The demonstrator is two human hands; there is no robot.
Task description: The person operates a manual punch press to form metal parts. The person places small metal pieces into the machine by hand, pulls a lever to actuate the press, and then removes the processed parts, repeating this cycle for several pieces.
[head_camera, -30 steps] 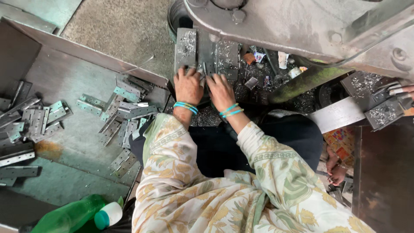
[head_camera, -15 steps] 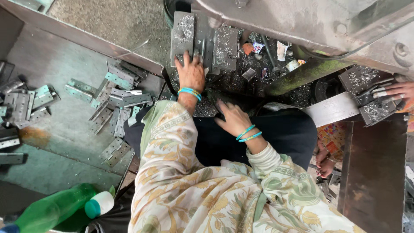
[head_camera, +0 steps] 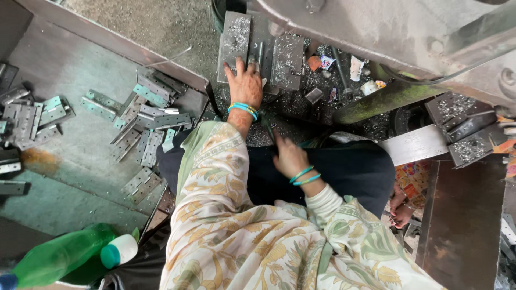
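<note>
Head view: a workshop floor of grey concrete lies beneath a heavy grey steel machine frame (head_camera: pixel 376 32). The machine's work surface, a counter strewn with dark metal shavings (head_camera: pixel 317 115), carries the parts.

Left hand (head_camera: pixel 245 83): palm down, fingers spread flat and extended forward. The fingertips press on a flat grey perforated metal plate (head_camera: pixel 235 40) that lies directly ahead of the hand on the counter. A second grey plate of the same kind (head_camera: pixel 287 59) lies just beside the hand, on its right. The hand is open and grips nothing. Turquoise bangles (head_camera: pixel 243 109) circle its wrist.

Right hand (head_camera: pixel 289 156): drawn back toward the body, over the dark cloth on the person's lap (head_camera: pixel 355 172), well behind the left hand. The fingers are curled inward around a thin dark item; whether it is gripped, and what it is, cannot be told.

To the left of the left hand, a loose pile of silver and pale-green metal hinges (head_camera: pixel 145 115) lies in a shallow grey sheet-metal tray (head_camera: pixel 64 70). More hinges (head_camera: pixel 29 115) lie farther left in the same tray.

To the right of the right hand, a green-painted cylindrical bar (head_camera: pixel 381 99) slopes across the counter. Behind and left of both hands, near the person's sleeve, a green plastic bottle with a white cap (head_camera: pixel 64 258) lies on its side.
</note>
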